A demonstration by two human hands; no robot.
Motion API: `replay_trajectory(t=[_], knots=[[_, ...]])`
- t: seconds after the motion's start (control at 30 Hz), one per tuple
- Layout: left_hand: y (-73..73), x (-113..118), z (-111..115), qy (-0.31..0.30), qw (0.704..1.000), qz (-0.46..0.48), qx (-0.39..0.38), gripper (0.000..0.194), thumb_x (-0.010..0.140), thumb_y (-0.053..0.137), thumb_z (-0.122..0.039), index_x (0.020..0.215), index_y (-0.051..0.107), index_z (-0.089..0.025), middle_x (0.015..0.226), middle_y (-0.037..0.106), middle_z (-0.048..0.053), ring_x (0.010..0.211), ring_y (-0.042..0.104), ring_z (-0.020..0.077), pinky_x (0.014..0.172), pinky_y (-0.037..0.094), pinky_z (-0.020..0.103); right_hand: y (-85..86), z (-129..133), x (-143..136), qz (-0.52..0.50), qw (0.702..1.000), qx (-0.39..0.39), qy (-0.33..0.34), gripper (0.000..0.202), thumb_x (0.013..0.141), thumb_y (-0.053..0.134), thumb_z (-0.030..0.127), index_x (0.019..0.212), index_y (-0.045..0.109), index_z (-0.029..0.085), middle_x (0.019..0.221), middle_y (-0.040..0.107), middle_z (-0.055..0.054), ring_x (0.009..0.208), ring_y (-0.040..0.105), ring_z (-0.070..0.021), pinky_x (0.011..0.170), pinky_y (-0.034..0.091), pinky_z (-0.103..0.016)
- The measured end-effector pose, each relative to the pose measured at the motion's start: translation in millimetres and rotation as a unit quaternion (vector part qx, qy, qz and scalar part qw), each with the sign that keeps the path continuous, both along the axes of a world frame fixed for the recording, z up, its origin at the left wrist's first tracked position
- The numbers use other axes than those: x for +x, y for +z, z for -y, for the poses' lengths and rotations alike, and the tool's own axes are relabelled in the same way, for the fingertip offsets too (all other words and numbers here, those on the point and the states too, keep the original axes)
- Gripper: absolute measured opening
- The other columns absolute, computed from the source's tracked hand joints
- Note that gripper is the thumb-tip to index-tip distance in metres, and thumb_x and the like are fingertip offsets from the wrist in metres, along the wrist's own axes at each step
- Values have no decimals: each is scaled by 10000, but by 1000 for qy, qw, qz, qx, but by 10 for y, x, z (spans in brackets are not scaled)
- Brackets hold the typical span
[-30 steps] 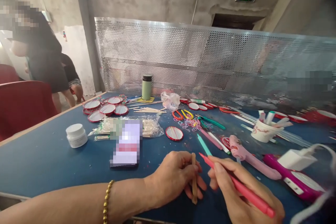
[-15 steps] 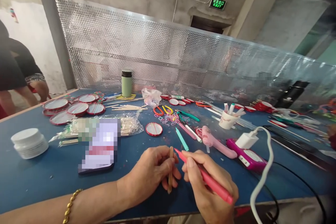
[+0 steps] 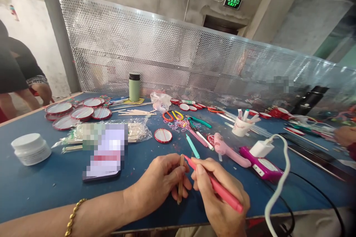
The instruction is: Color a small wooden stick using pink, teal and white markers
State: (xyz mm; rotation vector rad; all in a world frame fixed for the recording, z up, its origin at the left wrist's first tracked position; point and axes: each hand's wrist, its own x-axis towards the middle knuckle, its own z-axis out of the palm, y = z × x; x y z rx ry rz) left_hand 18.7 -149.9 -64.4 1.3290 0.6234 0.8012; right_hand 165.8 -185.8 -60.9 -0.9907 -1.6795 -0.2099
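Two hands meet near six o'clock: your left hand (image 3: 154, 179), fingers curled, pinches a flat wooden stick (image 3: 180, 189), and your right hand (image 3: 222, 216) closes round a smooth coral pen (image 3: 226, 194), its tip at or just beside the stick's top. Bringing pen to wood seems to need a steady pinch; a crinkly clear bag (image 3: 140, 129) lies toward ten o'clock.

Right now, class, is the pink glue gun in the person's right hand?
No, the right hand holds a red marker, while the glue gun lies on the table.
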Motion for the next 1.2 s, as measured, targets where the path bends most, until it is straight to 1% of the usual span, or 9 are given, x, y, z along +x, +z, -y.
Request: replay_trajectory(t=[0.27, 0.47, 0.77, 0.97, 1.2], knots=[[14, -7, 13, 0, 1000, 0, 14, 309, 922, 520, -435, 795, 509, -154, 673, 624, 8, 504, 536, 69, 505, 447, 185, 12, 7, -1, -2, 1000, -12, 11, 160, 953, 535, 175, 895, 684, 178, 683, 690, -5, 546, 653, -102, 611, 562, -183], [16, -11, 19, 3, 1000, -9, 19, 341, 911, 527, -473, 791, 520, -154, 683, 632, 15, 509, 543, 72, 503, 449, 187, -6, 11, 4, -12, 1000, -17, 1, 164, 956, 536, 184, 883, 682, 177, 705, 701, -13, 583, 674, -113, 645, 577, -196], [0, -8, 20, 3, 999, -18, 29, 304, 938, 492, -420, 800, 526, -151, 675, 623, 9, 503, 533, 72, 512, 445, 195, 2, 4, -12, -12, 1000, -10, 12, 148, 942, 544, 158, 898, 684, 180, 711, 704, -3, 580, 676, -109, 629, 567, -193], [-13, -8, 13, 4, 999, -18, 34, 306, 938, 496, -423, 796, 530, -154, 666, 615, 7, 499, 527, 74, 512, 443, 196, 5, 7, -5, -9, 1000, -7, 15, 152, 942, 541, 161, 894, 684, 180, 690, 696, -1, 544, 661, -108, 599, 562, -194], [2, -12, 20, 2, 999, -21, 35, 296, 947, 483, -401, 803, 528, -147, 680, 620, 14, 507, 530, 71, 516, 450, 195, 3, -1, -9, -8, 1000, 2, 12, 142, 939, 552, 155, 900, 685, 187, 694, 695, 4, 558, 665, -101, 624, 560, -186]])
